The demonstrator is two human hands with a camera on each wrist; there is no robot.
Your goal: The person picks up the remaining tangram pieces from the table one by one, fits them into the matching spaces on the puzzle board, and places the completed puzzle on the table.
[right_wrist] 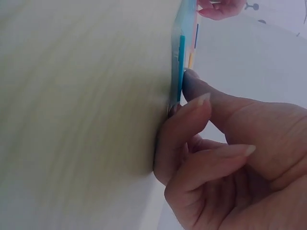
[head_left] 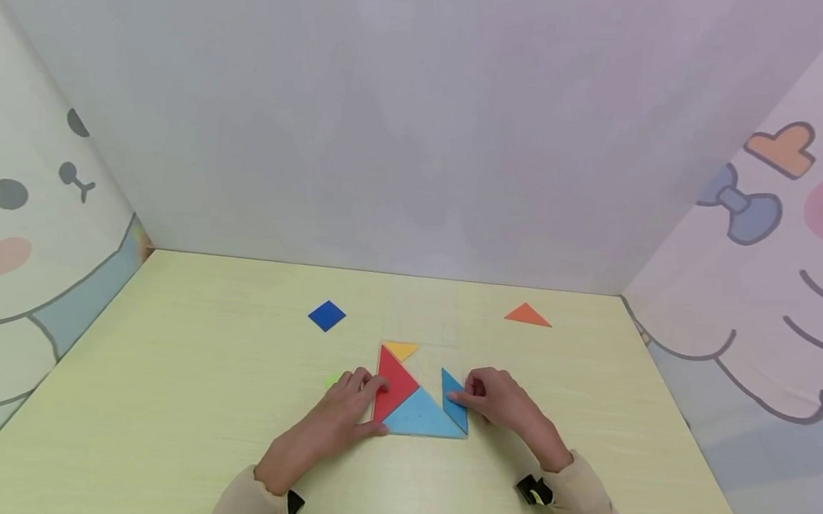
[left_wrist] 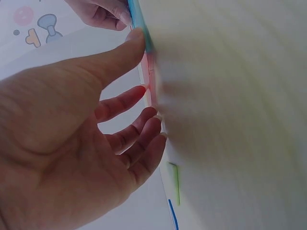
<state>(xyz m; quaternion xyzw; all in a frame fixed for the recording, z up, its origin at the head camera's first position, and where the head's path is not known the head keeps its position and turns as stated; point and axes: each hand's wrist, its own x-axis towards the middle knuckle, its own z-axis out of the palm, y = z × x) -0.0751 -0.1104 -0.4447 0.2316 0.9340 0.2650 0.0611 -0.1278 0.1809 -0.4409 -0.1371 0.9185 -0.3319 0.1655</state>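
My right hand (head_left: 503,399) pinches a blue parallelogram tile (head_left: 455,414) between thumb and curled fingers, at the right side of a shallow tangram tray (head_left: 430,370). In the right wrist view, the thumb lies against the tile's face. A large red triangle (head_left: 396,388) lies at the tray's left, and a large light blue triangle (head_left: 422,419) along its near side. My left hand (head_left: 339,413) rests at the tray's left edge, fingers loosely bent over the red triangle and thumb touching the light blue triangle's corner. A small yellow triangle (head_left: 400,350) sits at the tray's far left corner.
A dark blue square (head_left: 327,316) lies on the pale wooden table (head_left: 202,358) beyond the tray, to the left. An orange triangle (head_left: 527,316) lies at the far right. Partly hidden by my left hand is a light green piece (head_left: 331,379). Pale walls enclose the table.
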